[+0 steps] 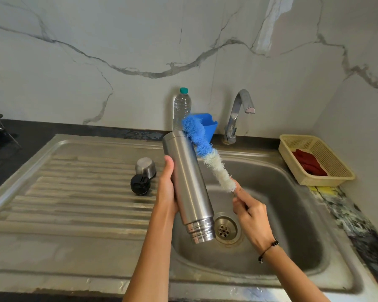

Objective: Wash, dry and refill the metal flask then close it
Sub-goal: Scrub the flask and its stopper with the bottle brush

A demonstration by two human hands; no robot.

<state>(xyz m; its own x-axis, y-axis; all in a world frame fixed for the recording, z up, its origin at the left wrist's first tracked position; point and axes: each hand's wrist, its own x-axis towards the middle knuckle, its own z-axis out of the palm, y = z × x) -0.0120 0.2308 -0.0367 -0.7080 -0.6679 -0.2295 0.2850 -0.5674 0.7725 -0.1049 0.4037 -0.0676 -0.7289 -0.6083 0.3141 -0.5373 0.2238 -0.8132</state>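
Observation:
My left hand (167,188) grips the tall metal flask (187,184) around its middle and holds it tilted over the sink basin (292,214), threaded mouth end pointing down towards me. My right hand (250,214) holds the handle of a blue and white bottle brush (205,149). The bristles lie against the flask's right side and reach its far end. The flask's steel cup lid (146,167) and black stopper (140,184) sit on the ribbed drainboard (74,192), left of the flask.
A chrome tap (238,114) stands behind the basin, with no water running. A clear water bottle with a teal cap (182,107) and a blue plastic holder (207,125) stand by the wall. A cream basket with a red cloth (314,162) sits on the right counter.

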